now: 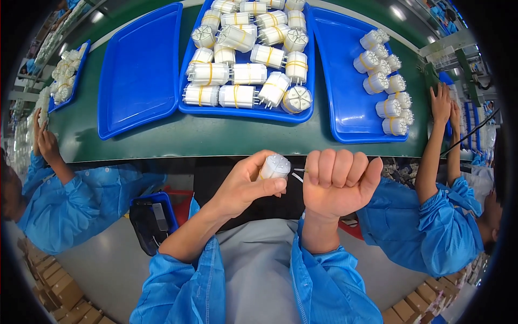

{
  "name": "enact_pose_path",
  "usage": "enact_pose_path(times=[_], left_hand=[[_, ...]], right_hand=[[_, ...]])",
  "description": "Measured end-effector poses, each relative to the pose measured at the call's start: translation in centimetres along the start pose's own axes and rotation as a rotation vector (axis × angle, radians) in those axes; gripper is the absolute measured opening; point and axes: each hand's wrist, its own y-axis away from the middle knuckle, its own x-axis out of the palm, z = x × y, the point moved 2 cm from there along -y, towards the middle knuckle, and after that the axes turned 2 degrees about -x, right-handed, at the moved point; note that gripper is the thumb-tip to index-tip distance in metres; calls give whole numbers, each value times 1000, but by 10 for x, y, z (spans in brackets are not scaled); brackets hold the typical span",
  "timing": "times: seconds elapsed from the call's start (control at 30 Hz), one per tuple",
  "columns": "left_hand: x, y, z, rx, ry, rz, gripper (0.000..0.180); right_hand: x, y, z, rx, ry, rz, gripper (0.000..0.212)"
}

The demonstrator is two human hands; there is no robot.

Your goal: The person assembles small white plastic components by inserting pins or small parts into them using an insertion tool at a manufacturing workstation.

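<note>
In front of my body, past the bench's near edge, my left hand [249, 183] grips a white ribbed plastic cylinder [275, 166] between thumb and fingers. Its pale end face points up, and a yellow rubber band shows along its side. Close by on the right, my right hand [339, 178] is curled into a fist, palm side up. Thin white rods [298, 176] stick out of the fist toward the cylinder, apart from it. The curled fingers hide the rest of what they hold.
On the green bench [216, 135], a blue tray [186, 102] holds many banded white cylinders. A blue tray [141, 70] lies left of it; another blue tray [345, 108] carries cylinders along its right side. Co-workers' hands [47, 141] work at left and hands [441, 105] at right.
</note>
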Motion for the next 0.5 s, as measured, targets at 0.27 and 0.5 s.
enact_pose_path(times=[0.27, 0.5], left_hand=[[7, 8, -5, -109, 7, 10, 36], [9, 9, -1, -120, -49, -30, 33]], right_hand=[[0, 8, -7, 7, 8, 3, 53], [1, 12, -9, 17, 36, 3, 52]])
